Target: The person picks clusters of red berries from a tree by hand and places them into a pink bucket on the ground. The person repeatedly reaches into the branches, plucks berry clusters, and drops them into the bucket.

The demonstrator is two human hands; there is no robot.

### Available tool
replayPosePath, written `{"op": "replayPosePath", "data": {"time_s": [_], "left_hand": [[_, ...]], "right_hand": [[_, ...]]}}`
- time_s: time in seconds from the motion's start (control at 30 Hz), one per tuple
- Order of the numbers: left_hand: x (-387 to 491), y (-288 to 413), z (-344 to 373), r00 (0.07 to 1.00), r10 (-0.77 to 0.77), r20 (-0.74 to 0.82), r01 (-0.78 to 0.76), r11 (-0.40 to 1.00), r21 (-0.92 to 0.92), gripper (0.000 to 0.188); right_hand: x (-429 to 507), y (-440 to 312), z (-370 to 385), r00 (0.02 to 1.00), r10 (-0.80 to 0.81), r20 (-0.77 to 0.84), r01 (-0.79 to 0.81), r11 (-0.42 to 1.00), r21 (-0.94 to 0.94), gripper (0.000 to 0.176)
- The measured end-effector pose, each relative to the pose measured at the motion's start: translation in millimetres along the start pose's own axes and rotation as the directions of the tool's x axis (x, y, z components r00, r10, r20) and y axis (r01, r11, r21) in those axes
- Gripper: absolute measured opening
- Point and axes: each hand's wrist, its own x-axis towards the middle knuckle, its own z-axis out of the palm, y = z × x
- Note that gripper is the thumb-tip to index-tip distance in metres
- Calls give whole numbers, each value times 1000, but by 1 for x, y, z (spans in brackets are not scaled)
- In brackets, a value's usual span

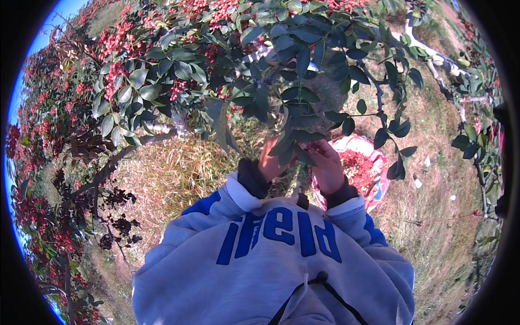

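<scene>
Both hands are raised in front of my chest under a leafy branch of a berry tree. Green leaves (290, 140) hang over my left hand (269, 162) and cover most of its fingers, so its grip is hidden. My right hand (327, 165) is close beside it, fingers bent inward at the leaves. A small dark red bit shows at its fingertips, too small to tell whether it is held. Below and right of that hand is a round container with a pink patterned lining (382, 162). Picked red berry clusters (354, 164), like Sichuan pepper, lie in it.
Branches with red berry clusters (115, 42) spread ahead and to the left. A bare grey limb (109, 162) crosses at left, near dark, dried clusters (118, 199). A thin leafy twig (380, 95) hangs at right. Dry grass (183, 162) covers the ground.
</scene>
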Motion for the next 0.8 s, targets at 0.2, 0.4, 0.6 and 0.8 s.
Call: {"op": "replayPosePath", "data": {"time_s": [0.2, 0.4, 0.6, 0.8], "left_hand": [[-10, 5, -6, 998, 51, 43, -52, 999, 5, 16], [-26, 9, -34, 991, 4, -134, -44, 953, -299, 16], [-46, 4, -79, 988, -47, -148, -52, 798, -601, 13], [-57, -12, -91, 959, -59, -276, -122, 795, -594, 13]], "right_hand": [[-4, -9, -6, 996, 88, -29, -91, 989, -117, 16], [-22, -22, -91, 962, 235, -142, -272, 883, -383, 18], [-55, -21, -215, 959, 167, -227, -95, -566, -819, 29], [23, 6, -121, 960, 39, 277, 278, -44, -959, 16]]}}
